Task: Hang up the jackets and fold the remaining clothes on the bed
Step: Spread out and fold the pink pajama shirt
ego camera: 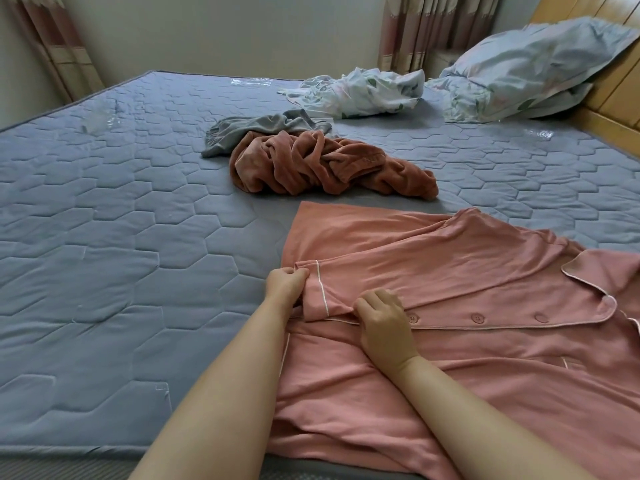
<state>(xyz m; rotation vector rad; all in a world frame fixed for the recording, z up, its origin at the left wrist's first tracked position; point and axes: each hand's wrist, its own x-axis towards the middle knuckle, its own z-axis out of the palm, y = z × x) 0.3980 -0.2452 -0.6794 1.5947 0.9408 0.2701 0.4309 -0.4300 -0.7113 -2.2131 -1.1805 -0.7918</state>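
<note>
Head view: a person leans over a bed, both bare forearms reaching onto a spread garment.
Bed (pixel 104 237): grey-blue quilted mattress cover, stitched in hexagons, filling most of the frame.
Pink pyjama shirt (pixel 467 271): lies flat on the near right part of the bed, front up, collar to the right, white piping along its edges; a sleeve is folded in across the front.
Buttons (pixel 477 318): a row of pink ones along the closed front edge.
Left hand (pixel 285 284): fingers and thumb pinch the sleeve cuff (pixel 320 299) at its far corner — a narrow, closed grip.
Right hand (pixel 384 323): fingers curled down onto the shirt front just beside the cuff, pinning the fabric at the button edge.
Rust-brown fleece garment (pixel 329 168): crumpled mid-bed, unfolded.
Grey garment (pixel 249 131): bunched behind it, touching it.
Floral bedding (pixel 360 93): rumpled further back — beside a pillow (pixel 530 64) against the wooden headboard (pixel 613 98).
Curtains (pixel 426 29): patterned, hanging behind the bed.
</note>
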